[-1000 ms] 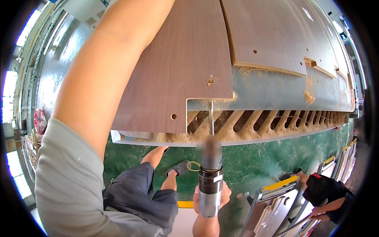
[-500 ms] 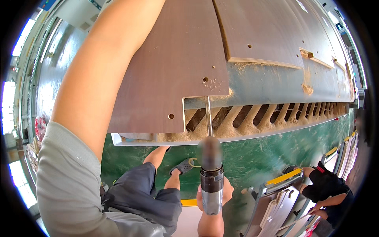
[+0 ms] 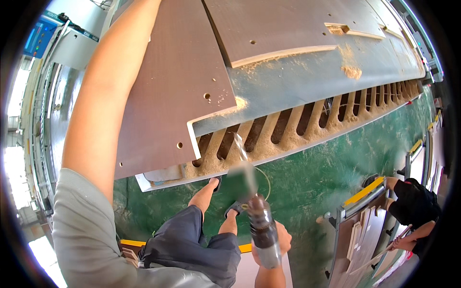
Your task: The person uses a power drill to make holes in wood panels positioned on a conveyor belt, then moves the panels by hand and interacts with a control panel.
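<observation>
My right hand is wrapped round a power drill low in the middle of the view. Its front part is blurred, and a bright metal drill bit points away from me. The bit's tip is over the slotted, sawdust-covered edge, to the right of the notched corner of a brown wooden panel and apart from it. Small round holes and some chips show in that panel. Across its left side stretches my left arm; the left hand lies beyond the top edge, out of sight.
A second brown panel lies beyond a narrow gap. Sawdust covers parts of the grey machine bed and its slotted trough. At the lower right a person stands beside a cart of boards. A blue control panel is far left.
My right hand has drawn the drill back from the panel and tilted it, its bit now pointing up-left. My view has shifted, so the panels appear further left.
</observation>
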Demonstrator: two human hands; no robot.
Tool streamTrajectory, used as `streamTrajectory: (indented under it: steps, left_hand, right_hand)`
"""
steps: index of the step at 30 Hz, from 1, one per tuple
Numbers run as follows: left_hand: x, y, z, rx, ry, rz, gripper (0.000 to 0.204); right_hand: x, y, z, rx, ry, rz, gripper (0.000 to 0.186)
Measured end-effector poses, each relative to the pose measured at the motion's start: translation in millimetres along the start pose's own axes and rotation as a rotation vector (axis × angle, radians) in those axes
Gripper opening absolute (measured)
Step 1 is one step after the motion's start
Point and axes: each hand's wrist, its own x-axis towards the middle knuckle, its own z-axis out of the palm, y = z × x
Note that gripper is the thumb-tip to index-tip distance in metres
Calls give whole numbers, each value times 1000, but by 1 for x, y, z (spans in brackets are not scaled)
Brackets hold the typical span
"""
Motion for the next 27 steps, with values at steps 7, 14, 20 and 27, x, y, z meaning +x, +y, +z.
streamTrajectory:
  steps: [7, 14, 20, 27]
  left_hand:
    - [8, -33, 7, 105, 375, 223, 68]
    - [1, 26, 6, -139, 101, 385, 77]
    - [47, 67, 38, -68, -220, 150, 100]
    - [107, 87, 74, 140, -238, 139, 105]
  right_hand:
    - [-96, 34, -17, 481, 285, 26, 34]
    - [-161, -2, -57, 556, 325, 374, 31]
    - [-228, 37, -16, 205, 142, 450, 38]
    - [-187, -23, 16, 551, 284, 612, 35]
